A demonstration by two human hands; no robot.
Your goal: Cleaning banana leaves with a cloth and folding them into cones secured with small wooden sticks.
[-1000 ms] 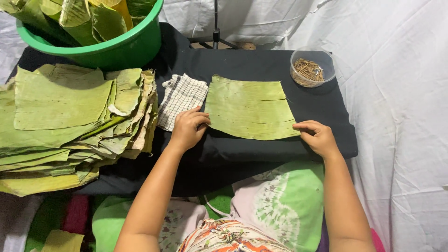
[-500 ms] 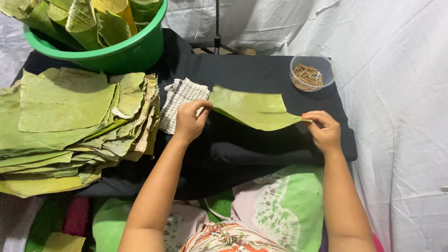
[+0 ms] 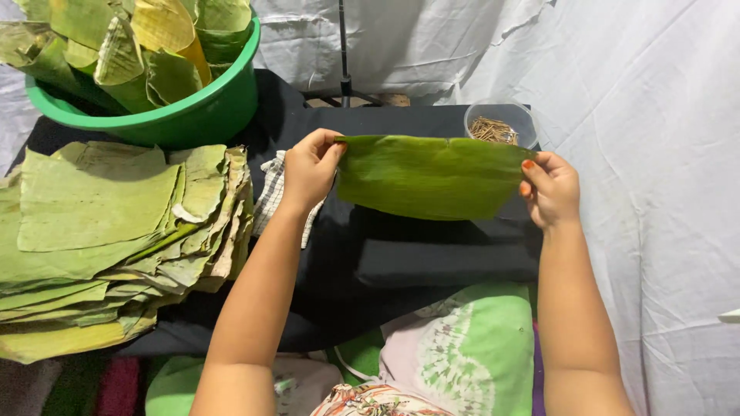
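**Leaf piece held up by both ends over the black board**

While it hangs between two hands, the green leaf piece (image 3: 432, 176) sits lifted above the black padded board (image 3: 447, 262), not touching it, long axis running side to side. Left hand (image 3: 310, 168) pinches the leaf's left top corner, thumb and fingers closed on the edge. Right hand (image 3: 552, 189) pinches the right end the same way. Both grips narrow, holding leaf only.

Handling, as a judgement: light, thin, floppy. Lower edge sags in a curve, so it won't hold shape unsupported. Looks smooth, probably a bit slick, and likely to split along its ribs; a small notch shows on the top edge. Best taken at the end edges, pinched flat, without pulling the ends apart.

Left of the leaf, partly behind the left hand: checked cloth (image 3: 271, 199). Further left: big stack of flat leaves (image 3: 116, 239). Above-left: green tub (image 3: 193, 115) with rolled leaves. Just behind the leaf's right end: clear bowl of small sticks (image 3: 497, 127). White sheet (image 3: 655, 154) to the right.
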